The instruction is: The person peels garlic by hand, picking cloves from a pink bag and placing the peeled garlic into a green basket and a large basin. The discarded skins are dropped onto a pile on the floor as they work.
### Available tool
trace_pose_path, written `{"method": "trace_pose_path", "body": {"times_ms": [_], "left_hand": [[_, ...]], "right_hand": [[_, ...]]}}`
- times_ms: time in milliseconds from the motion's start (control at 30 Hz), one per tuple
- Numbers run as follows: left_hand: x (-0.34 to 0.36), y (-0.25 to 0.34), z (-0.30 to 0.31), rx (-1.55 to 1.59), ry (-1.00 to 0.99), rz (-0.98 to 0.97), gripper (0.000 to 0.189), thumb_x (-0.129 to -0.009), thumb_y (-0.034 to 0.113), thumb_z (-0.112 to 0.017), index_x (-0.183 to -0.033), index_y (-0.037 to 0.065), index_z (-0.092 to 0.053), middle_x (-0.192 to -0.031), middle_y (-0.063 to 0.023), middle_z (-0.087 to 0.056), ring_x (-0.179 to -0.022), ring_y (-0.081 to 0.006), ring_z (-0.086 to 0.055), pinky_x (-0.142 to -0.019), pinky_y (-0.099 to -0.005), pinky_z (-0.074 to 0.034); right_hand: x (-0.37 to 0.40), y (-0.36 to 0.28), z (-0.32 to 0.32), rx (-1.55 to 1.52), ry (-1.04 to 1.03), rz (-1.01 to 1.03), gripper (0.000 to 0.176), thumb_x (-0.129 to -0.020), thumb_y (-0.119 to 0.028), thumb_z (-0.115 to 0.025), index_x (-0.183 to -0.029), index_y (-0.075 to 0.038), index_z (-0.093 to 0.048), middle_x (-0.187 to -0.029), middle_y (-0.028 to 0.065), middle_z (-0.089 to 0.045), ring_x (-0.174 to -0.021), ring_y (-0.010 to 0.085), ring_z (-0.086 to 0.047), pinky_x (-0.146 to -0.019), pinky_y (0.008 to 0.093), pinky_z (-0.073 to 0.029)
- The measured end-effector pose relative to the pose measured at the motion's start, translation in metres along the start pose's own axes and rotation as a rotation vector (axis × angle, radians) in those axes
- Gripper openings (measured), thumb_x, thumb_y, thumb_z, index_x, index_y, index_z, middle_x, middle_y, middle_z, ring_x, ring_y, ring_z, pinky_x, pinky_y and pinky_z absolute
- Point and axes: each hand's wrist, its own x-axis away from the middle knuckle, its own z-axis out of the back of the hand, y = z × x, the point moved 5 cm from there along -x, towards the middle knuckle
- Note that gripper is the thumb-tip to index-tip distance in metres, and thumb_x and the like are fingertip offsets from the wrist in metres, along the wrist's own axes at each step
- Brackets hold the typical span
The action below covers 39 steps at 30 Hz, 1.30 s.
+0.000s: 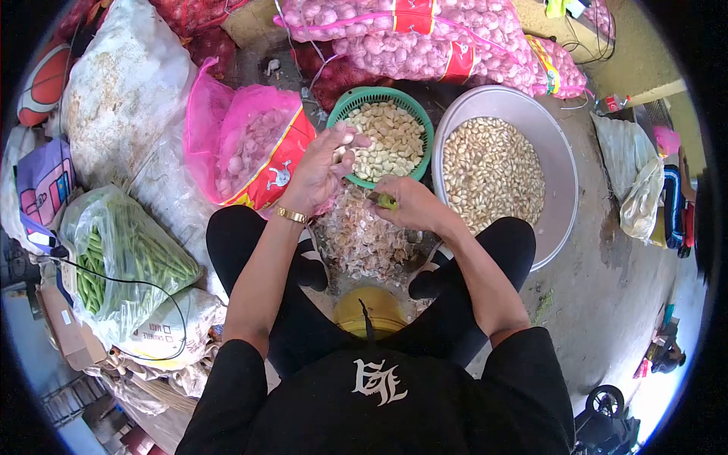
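My left hand (322, 171) is raised beside the green basket (343, 110), its fingers pinched on garlic cloves at the basket's near-left rim. The basket holds many peeled cloves. My right hand (406, 203) is closed around a small green-handled tool, just below the basket and over a heap of garlic skins (364, 239) on the floor between my knees. A gold bracelet sits on my left wrist.
A large grey basin (557, 163) of cloves stands to the right. A pink mesh sack (235, 144) of garlic lies open at left, with more sacks (455, 38) behind. A clear bag of green beans (121, 258) is far left. A yellow stool shows between my legs.
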Motion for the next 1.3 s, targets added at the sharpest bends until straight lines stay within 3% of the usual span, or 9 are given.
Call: {"method": "trace_pose_path", "body": {"times_ms": [133, 200, 433, 633, 700, 733, 800, 900, 1300], "left_hand": [[0.007, 0.005, 0.002, 0.081, -0.033, -0.006, 0.033, -0.098, 0.027, -0.053, -0.115, 0.000, -0.055, -0.096, -0.0085, -0.062, -0.054, -0.0023, -0.040, -0.042, -0.0133, -0.029], [0.008, 0.005, 0.005, 0.070, -0.050, -0.011, 0.033, -0.097, 0.025, -0.055, -0.118, -0.001, -0.056, -0.095, -0.0067, -0.062, -0.053, -0.0010, -0.038, -0.041, -0.0133, -0.028], [0.014, 0.008, 0.022, -0.015, 0.057, -0.062, 0.027, -0.096, 0.022, -0.058, -0.112, 0.000, -0.059, -0.092, -0.0026, -0.062, -0.052, 0.0003, -0.041, -0.040, -0.0124, -0.030], [0.021, 0.006, 0.018, 0.025, -0.025, -0.018, 0.027, -0.094, 0.025, -0.060, -0.108, 0.002, -0.061, -0.085, -0.0023, -0.063, -0.048, -0.0006, -0.043, -0.036, -0.0132, -0.031], [0.022, 0.001, 0.010, -0.020, -0.024, 0.026, 0.028, -0.094, 0.028, -0.060, -0.107, 0.003, -0.062, -0.083, -0.0009, -0.062, -0.048, -0.0004, -0.043, -0.036, -0.0134, -0.031], [0.022, 0.000, 0.008, -0.020, -0.026, 0.027, 0.028, -0.094, 0.028, -0.060, -0.107, 0.003, -0.062, -0.083, -0.0009, -0.062, -0.048, -0.0004, -0.043, -0.036, -0.0134, -0.031], [0.021, -0.004, 0.000, -0.009, -0.071, 0.052, 0.030, -0.096, 0.026, -0.058, -0.112, 0.001, -0.059, -0.079, 0.0028, -0.057, -0.048, 0.0004, -0.040, -0.037, -0.0143, -0.029], [0.019, -0.010, -0.011, -0.018, -0.063, 0.067, 0.030, -0.096, 0.026, -0.058, -0.111, 0.001, -0.059, -0.079, 0.0025, -0.058, -0.049, -0.0002, -0.041, -0.038, -0.0140, -0.029], [0.012, -0.023, -0.025, 0.097, -0.067, 0.154, 0.025, -0.094, 0.025, -0.060, -0.108, 0.004, -0.062, -0.081, 0.0023, -0.060, -0.058, -0.0011, -0.054, -0.040, -0.0123, -0.037]], "right_hand": [[0.001, -0.011, -0.002, -0.016, -0.021, -0.159, 0.033, -0.075, -0.032, -0.074, -0.096, -0.007, -0.068, -0.087, 0.0183, -0.066, -0.079, 0.0345, -0.064, -0.073, 0.0438, -0.051], [0.001, -0.009, -0.005, 0.045, -0.084, -0.308, 0.045, -0.074, -0.035, -0.075, -0.107, -0.006, -0.064, -0.092, 0.0205, -0.066, -0.085, 0.0369, -0.064, -0.077, 0.0444, -0.051], [0.011, 0.002, -0.029, 0.025, -0.005, -0.249, 0.047, -0.087, -0.039, -0.066, -0.111, 0.000, -0.055, -0.092, 0.0190, -0.063, -0.081, 0.0310, -0.061, -0.073, 0.0401, -0.048], [0.000, -0.018, -0.006, -0.476, 0.035, -0.162, 0.033, -0.095, -0.030, -0.058, -0.111, -0.001, -0.054, -0.082, 0.0138, -0.059, -0.073, 0.0218, -0.054, -0.071, 0.0345, -0.047], [-0.002, -0.017, 0.007, -0.408, 0.156, -0.261, 0.038, -0.091, -0.033, -0.061, -0.108, 0.000, -0.057, -0.090, 0.0223, -0.065, -0.086, 0.0328, -0.065, -0.076, 0.0403, -0.050], [-0.004, -0.019, 0.009, -0.408, 0.158, -0.262, 0.038, -0.091, -0.033, -0.061, -0.108, 0.000, -0.057, -0.090, 0.0223, -0.065, -0.086, 0.0328, -0.065, -0.076, 0.0403, -0.050], [-0.002, -0.031, 0.030, -0.099, 0.504, -0.089, 0.039, -0.088, -0.038, -0.064, -0.100, -0.001, -0.058, -0.076, 0.0198, -0.064, -0.072, 0.0351, -0.065, -0.065, 0.0427, -0.049], [-0.003, -0.031, 0.038, 0.078, 0.485, -0.212, 0.043, -0.086, -0.043, -0.066, -0.096, -0.002, -0.058, -0.069, 0.0203, -0.062, -0.066, 0.0379, -0.063, -0.058, 0.0444, -0.047], [-0.001, -0.026, 0.047, 0.207, 0.586, -0.195, 0.046, -0.083, -0.051, -0.065, -0.087, -0.005, -0.058, -0.058, 0.0174, -0.059, -0.056, 0.0361, -0.062, -0.051, 0.0445, -0.046]]}}
